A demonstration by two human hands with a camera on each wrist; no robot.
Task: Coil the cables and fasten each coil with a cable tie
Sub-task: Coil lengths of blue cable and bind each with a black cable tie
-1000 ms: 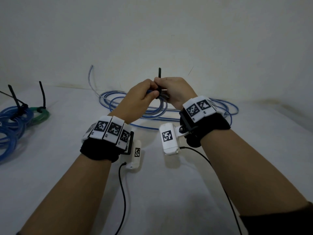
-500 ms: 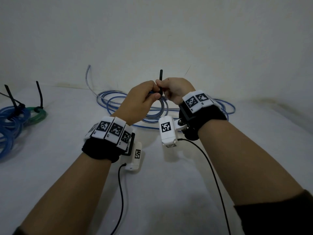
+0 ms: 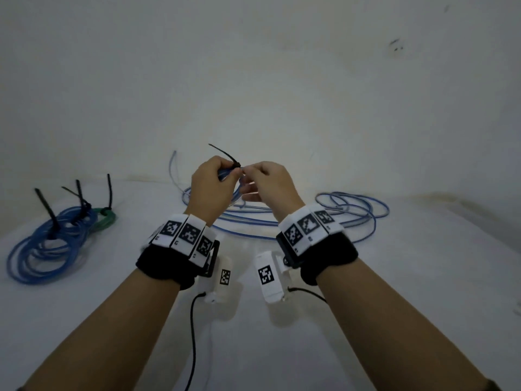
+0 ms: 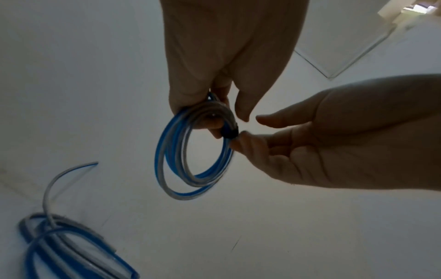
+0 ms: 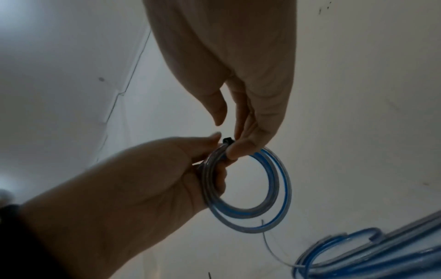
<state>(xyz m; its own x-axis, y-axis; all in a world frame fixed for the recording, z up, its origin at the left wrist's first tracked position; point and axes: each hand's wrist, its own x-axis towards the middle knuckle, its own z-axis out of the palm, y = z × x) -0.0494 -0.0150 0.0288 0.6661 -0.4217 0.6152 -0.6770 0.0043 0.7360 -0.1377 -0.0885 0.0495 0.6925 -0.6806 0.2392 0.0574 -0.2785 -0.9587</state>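
Left hand (image 3: 210, 190): grips small blue-and-clear cable coil (image 4: 193, 152), centre frame, raised above white tabletop (image 3: 394, 277) for tying.
Right hand (image 3: 270, 184): fingertips pinch black plastic cable tie (image 3: 225, 156) head, steadying it.

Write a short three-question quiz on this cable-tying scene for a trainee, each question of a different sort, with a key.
1. True or false: the left hand grips the small blue coil.
2. Which colour is the cable tie on that coil? A) white B) black C) red
3. Fill in: the finished bundles lie on the table to the person's ____ side.

Key
1. True; its fingers curl round the coil's top.
2. B; the right hand has its fingertips at the tie's head.
3. Left; loose blue cable lies beyond the hands.
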